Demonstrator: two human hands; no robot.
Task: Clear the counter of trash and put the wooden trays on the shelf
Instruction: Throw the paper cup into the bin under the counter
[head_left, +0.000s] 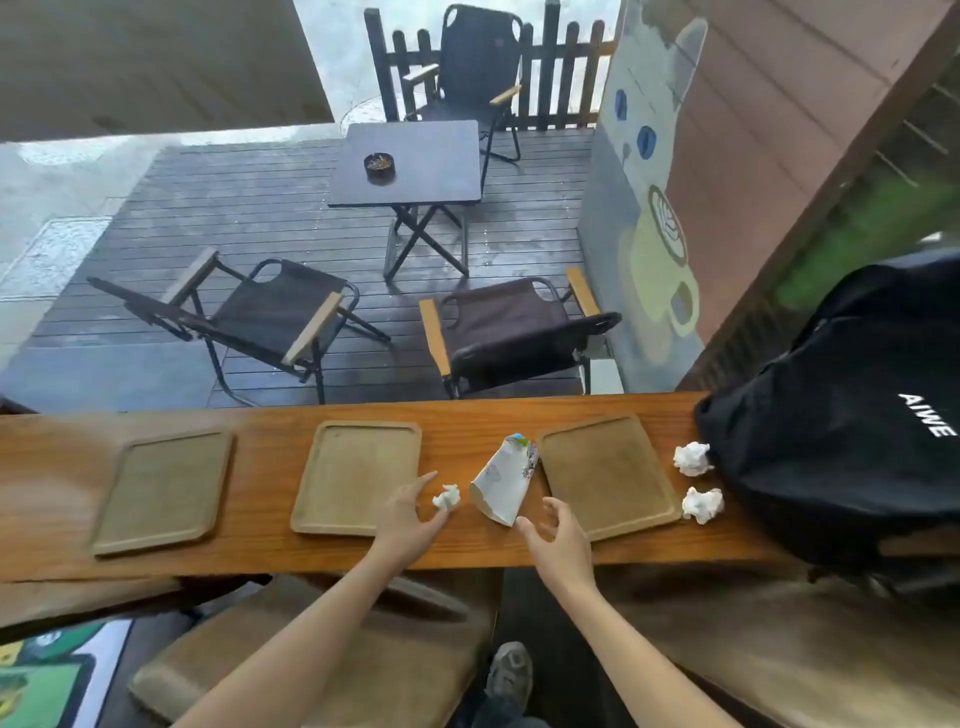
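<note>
Three wooden trays lie in a row on the wooden counter (260, 551): a left tray (163, 491), a middle tray (358, 475) and a right tray (605, 475). A crushed white paper cup (504, 480) lies on its side between the middle and right trays. A small crumpled tissue (447, 498) sits just left of the cup. My left hand (408, 517) is open, its fingers right next to that tissue. My right hand (558, 538) is open just below the cup, over the right tray's near corner. Two more crumpled tissues (692, 458) (702, 504) lie right of the right tray.
A black backpack (841, 410) fills the counter's right end, touching the far tissues. Beyond the counter is a deck with folding chairs (270, 317) and a small table (410, 161) bearing an ashtray. Cushioned stools (332, 660) stand below the counter by my shoe.
</note>
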